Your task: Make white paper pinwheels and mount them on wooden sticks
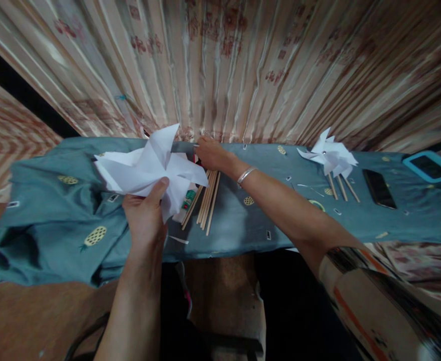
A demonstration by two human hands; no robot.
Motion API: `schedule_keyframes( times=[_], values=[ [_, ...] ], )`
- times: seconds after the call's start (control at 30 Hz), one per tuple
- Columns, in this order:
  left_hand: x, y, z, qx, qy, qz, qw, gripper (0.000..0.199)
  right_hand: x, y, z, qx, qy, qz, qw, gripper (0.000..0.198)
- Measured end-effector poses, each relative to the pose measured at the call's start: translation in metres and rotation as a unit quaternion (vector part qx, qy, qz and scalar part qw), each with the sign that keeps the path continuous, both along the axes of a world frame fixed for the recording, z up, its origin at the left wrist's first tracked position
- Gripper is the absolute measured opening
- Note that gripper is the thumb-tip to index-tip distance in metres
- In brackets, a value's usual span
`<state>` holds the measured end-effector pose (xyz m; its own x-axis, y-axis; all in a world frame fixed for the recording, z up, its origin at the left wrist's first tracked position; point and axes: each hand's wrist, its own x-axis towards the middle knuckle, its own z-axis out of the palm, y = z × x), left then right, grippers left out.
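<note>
My left hand (147,208) grips a white paper pinwheel (156,168), thumb on top of its folded blades. Beyond the thin wooden sticks (207,203), my right hand (209,152) reaches to the far side of the table with its fingers bent together. What they hold, if anything, is too small to make out. Under the pinwheel lies a partly hidden green-and-white packet (188,199), touching the sticks. A silver bangle (246,175) circles my right wrist.
Finished-looking pinwheels on sticks (329,155) lie to the right, beside a black phone (379,188) and a blue-framed tablet (431,166). A roll of tape (317,205) is nearer me. A teal cloth (243,225) covers the narrow table; a pleated curtain (220,65) hangs behind.
</note>
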<state>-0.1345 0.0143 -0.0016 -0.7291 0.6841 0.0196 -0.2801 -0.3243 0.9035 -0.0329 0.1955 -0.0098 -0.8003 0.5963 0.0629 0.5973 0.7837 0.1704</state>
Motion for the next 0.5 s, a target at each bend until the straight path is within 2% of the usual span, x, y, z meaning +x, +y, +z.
schedule_keyframes(
  times=[0.23,0.37,0.5],
  values=[
    [0.0,0.0,0.001,-0.011,0.0,0.003,1.0,0.023,0.005,-0.003,0.002,0.024,0.017,0.036,0.999,0.024],
    [0.0,0.0,0.002,-0.016,0.013,-0.003,1.0,0.021,0.008,-0.008,-0.006,0.034,0.086,0.04,0.995,0.029],
    [0.001,-0.001,0.002,-0.023,0.014,-0.008,1.0,0.022,0.011,-0.007,-0.015,0.013,0.16,0.033,0.987,0.025]
  ],
)
